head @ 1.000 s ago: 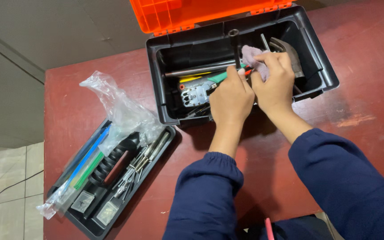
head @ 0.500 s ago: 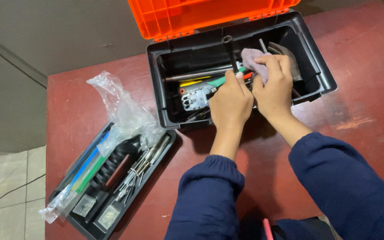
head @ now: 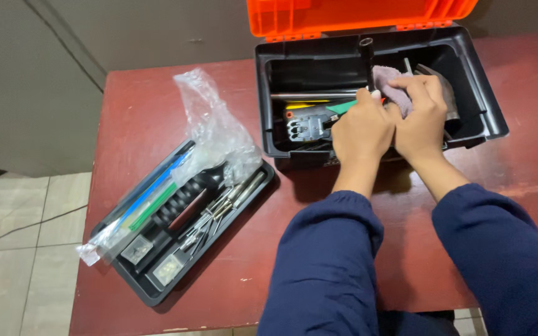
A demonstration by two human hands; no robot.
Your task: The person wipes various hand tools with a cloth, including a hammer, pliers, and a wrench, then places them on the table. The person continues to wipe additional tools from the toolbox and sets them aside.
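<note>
**Both hands in the toolbox, black bar standing straight up between them**

So both hands are over the front half of the open black toolbox (head: 490,118) with the orange lid (head: 350,15), which sits at the far side of the red bench (head: 157,112). The thing they're working on is a black bar (head: 367,62), probably a tool handle, that stands nearly upright, its long axis pointing up and slightly away from the person. Its top end pokes out above the knuckles; the lower part is hidden behind the hands, so I can't tell what's on the end of it.

The left hand (head: 361,127) is the closer one: its fingers (head: 368,99) curl in around the base of the bar, right up against it. The right hand (head: 421,118) sits just beside it, touching, with its fingers pressed together and bunching a greyish cloth (head: 388,84) that lies just right of the bar.

Left of the hands, inside the box, there's a metal rod (head: 312,95) lying crosswise and a crimping tool with a green handle (head: 312,121). Well apart, on the left of the bench, the black insert tray (head: 216,227) holds small tools and a clear plastic bag (head: 210,124) lying partly across it.
</note>
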